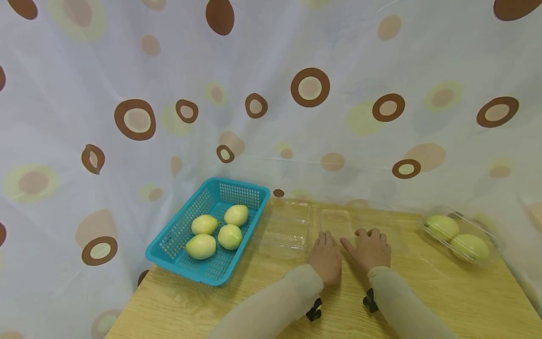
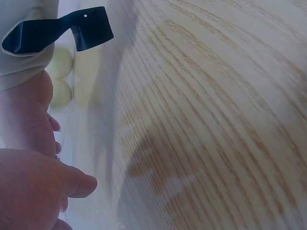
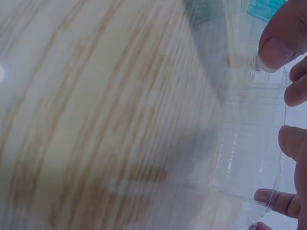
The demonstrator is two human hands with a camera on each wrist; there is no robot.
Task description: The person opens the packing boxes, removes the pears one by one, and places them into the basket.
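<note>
My left hand [image 1: 326, 259] reaches forward over the table, its fingers mostly straight at the near side of a clear plastic container [image 1: 336, 221]. Close beside it on the right, my right hand [image 1: 370, 250] has its thumb spread away from its fingers. In the right wrist view, fingertips [image 3: 291, 140] touch or nearly touch the rim of the clear plastic container [image 3: 249, 129]. The left wrist view catches my left thumb [image 2: 79, 184] sticking out above bare wood. The see-through plastic makes the exact contact of both hands hard to judge.
A blue mesh basket [image 1: 154, 254] with several yellow-green, lemon-like fruits [image 1: 201, 246] stands at left. Next to it lies another clear plastic container [image 1: 288, 230]. On the right, a clear box [image 1: 491, 235] encloses two such fruits [image 1: 469, 246]. A spotted curtain [image 1: 271, 70] hangs behind the table.
</note>
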